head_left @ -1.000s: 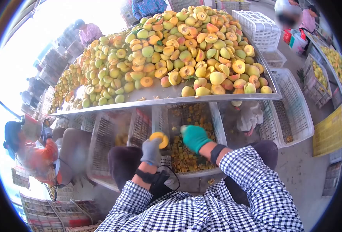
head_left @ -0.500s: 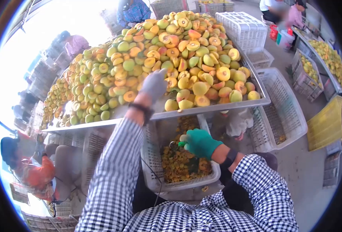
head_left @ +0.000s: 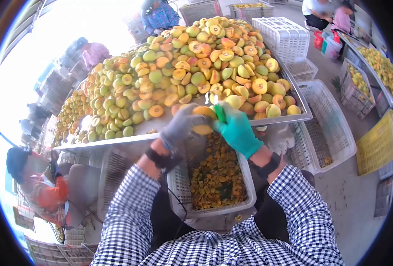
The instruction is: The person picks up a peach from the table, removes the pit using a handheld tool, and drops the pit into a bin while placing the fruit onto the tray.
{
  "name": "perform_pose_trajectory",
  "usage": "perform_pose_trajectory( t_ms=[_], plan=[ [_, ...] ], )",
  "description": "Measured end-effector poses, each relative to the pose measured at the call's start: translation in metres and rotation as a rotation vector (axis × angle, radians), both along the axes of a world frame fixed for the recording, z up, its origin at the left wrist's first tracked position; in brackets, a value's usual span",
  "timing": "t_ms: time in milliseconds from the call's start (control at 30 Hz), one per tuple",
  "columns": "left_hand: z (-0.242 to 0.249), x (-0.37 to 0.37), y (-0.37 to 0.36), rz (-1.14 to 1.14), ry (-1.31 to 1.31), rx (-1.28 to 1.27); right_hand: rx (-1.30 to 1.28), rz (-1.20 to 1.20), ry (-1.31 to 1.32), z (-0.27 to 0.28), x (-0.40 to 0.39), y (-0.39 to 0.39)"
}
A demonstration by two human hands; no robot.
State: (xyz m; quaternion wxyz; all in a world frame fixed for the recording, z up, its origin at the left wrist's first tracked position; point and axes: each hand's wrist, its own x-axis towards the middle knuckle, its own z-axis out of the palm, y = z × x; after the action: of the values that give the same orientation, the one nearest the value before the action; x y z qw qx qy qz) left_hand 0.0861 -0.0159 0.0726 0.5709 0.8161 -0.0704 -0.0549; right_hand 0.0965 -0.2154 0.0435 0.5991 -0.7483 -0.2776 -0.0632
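Note:
My left hand, in a grey glove, is closed on a halved peach with its orange flesh showing, held above the front edge of the metal-rimmed table. A second peach piece shows just below it, against the same fingers. Close on the right, my right hand in a green glove grips a green-handled tool; its working end is hidden or blurred near the fruit. Beneath both hands stands a white plastic crate holding many small brown-yellow peach scraps.
A large heap of peaches, many halved, covers the table. White crates stand to the right, with a yellow crate beyond. A person in orange sits at the left; other people work around the far side.
My left hand has drawn back from the heap and now holds peach pieces. My right hand has risen from over the crate to meet it, still gripping the green-handled tool.

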Motion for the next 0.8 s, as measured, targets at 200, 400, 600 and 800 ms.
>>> perform_pose_trajectory(
  t_ms=[200,400,600,800],
  plan=[
    [-0.044,-0.075,0.0,0.228,-0.106,-0.143,-0.117,-0.019,-0.057,-0.041,-0.044,0.046],
    [-0.046,-0.097,0.027,0.435,0.136,-0.983,-0.259,0.11,-0.27,-0.021,-0.074,0.042],
    [-0.04,-0.099,0.018,0.434,0.253,-1.091,-0.606,-0.039,-0.583,-0.039,-0.053,0.052],
    [-0.05,-0.1,0.029,0.457,0.25,-0.895,-0.732,-0.022,-0.597,-0.051,-0.043,0.06]
  ],
)
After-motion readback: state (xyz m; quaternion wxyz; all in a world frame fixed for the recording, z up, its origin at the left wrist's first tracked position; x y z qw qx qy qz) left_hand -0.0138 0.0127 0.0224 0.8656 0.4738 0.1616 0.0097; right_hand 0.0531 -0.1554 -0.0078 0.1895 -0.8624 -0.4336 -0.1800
